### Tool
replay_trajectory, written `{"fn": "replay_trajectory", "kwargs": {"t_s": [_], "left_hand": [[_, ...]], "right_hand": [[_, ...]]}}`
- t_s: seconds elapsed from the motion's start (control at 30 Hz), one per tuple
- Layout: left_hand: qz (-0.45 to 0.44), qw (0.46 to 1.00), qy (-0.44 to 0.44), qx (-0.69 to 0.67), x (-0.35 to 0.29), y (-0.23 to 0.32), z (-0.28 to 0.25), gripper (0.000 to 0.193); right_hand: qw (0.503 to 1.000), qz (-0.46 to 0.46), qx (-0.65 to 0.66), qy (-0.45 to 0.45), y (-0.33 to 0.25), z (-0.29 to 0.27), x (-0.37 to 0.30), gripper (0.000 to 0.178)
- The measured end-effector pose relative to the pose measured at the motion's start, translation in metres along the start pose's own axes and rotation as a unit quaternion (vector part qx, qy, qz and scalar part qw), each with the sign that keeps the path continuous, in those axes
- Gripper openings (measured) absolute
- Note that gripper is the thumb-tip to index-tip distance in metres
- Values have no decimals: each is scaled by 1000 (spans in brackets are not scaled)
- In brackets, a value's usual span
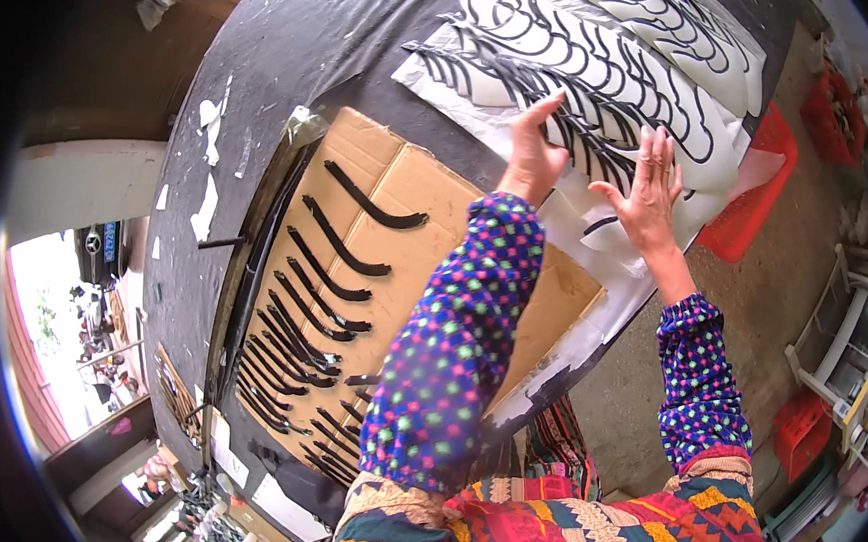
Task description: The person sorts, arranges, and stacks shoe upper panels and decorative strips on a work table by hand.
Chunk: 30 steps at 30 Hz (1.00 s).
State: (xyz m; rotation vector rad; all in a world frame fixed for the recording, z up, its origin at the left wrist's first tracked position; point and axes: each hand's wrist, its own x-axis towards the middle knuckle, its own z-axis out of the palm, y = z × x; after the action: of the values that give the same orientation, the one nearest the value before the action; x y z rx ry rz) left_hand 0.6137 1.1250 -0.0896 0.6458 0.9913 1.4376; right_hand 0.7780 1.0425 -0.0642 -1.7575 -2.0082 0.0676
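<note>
My left hand (536,153) is at the near edge of a bunch of curved black strips (583,113) lying on white sheets. A gap shows between its thumb and finger; its other fingers are partly hidden, and I see nothing held. With fingers stretched out, my right hand (651,193) rests at the near right end of the same bunch, its fingertips touching the strips or the sheet. A single short black strip (600,225) lies on the sheet between my wrists. More curved strips (333,239) are laid in rows on a brown cardboard sheet (429,197) to the left, partly behind my left sleeve.
A dark-covered table (272,52) carries everything, with torn white scraps (206,205) at its left. Further white sheets with black strips (678,28) lie at the far right. Beyond the table's right edge are a red plastic basket (752,197) and a metal frame (845,330) on the floor.
</note>
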Motion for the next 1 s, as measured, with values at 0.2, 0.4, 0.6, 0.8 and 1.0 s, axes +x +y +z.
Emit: {"fn": "replay_trajectory", "kwargs": {"t_s": [0.2, 0.4, 0.6, 0.8, 1.0], "left_hand": [[-132, 978, 42, -157, -8, 17, 65, 10], [-68, 988, -17, -138, -34, 54, 124, 33], [169, 981, 14, -97, -19, 55, 102, 69], [224, 972, 61, -28, -156, 178, 58, 83], [345, 912, 212, -62, -331, 318, -59, 76]], "right_hand": [[994, -15, -112, 1, 7, 19, 20, 100], [986, 3, 75, 148, 22, -27, 34, 51], [984, -78, 143, 69, 2, -62, 16, 65], [1000, 7, 18, -5, -107, -169, -21, 51], [984, -125, 116, -52, -286, -202, -108, 53]]}}
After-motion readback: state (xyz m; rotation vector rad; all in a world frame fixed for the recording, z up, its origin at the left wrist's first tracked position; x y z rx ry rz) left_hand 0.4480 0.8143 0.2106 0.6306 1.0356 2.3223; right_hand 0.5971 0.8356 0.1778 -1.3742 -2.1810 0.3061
